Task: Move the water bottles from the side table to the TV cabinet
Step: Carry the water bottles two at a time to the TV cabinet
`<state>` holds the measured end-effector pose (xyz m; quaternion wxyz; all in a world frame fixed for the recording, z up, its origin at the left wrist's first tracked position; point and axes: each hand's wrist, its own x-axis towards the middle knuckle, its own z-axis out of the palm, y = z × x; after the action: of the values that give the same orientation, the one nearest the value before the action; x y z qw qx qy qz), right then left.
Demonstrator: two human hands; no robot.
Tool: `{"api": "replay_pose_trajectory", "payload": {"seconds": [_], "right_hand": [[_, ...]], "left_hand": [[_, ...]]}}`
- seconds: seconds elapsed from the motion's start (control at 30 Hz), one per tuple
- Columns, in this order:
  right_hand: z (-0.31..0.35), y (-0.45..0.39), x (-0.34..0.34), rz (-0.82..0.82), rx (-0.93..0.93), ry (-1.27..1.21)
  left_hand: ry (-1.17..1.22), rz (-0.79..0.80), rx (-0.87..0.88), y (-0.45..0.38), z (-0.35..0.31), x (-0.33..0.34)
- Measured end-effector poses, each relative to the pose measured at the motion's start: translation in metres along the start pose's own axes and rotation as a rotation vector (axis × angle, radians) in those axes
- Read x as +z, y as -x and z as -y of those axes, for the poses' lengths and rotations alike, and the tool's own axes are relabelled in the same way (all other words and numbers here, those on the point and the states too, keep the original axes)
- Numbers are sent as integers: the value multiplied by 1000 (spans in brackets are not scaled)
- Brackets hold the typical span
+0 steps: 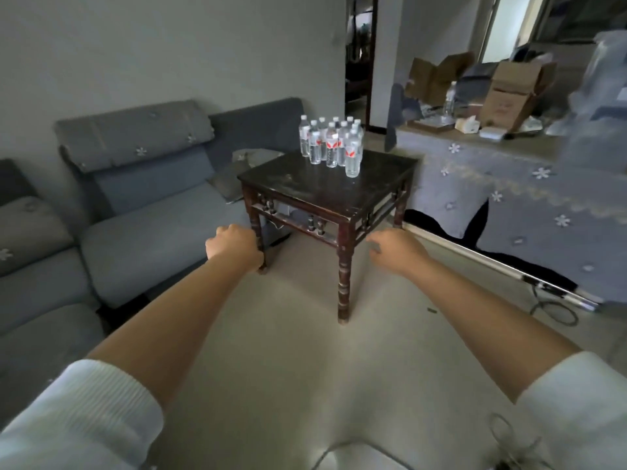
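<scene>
Head view: water bottles (330, 144) stand upright in a tight cluster at the far corner of the dark wooden bench (325, 188). Left hand (232, 244) extended, fingers curled, holding nothing, short of the bench. Right hand (395, 247) extended, fingers loosely bent, empty. Grey sofa (142, 198) left of bench; a cloth-covered surface (492, 184) with cardboard boxes (509, 93) to the right.
</scene>
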<state>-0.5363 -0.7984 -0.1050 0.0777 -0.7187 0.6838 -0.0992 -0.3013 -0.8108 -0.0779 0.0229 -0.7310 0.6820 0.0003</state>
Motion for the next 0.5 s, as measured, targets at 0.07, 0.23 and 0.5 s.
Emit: {"api": "replay_pose_trajectory", "payload": {"seconds": [0.07,0.23,0.5], "right_hand": [[13,-40,4,-9,-24,4],[42,-145,10,-105,-59,-45],[82,-302,3,-191,-40,-71]], "left_hand": [[3,-7,-36,-33,10,-3],[30,-50,-16,-134,38,-17],[196,-72,91,-287,72,-46]]}}
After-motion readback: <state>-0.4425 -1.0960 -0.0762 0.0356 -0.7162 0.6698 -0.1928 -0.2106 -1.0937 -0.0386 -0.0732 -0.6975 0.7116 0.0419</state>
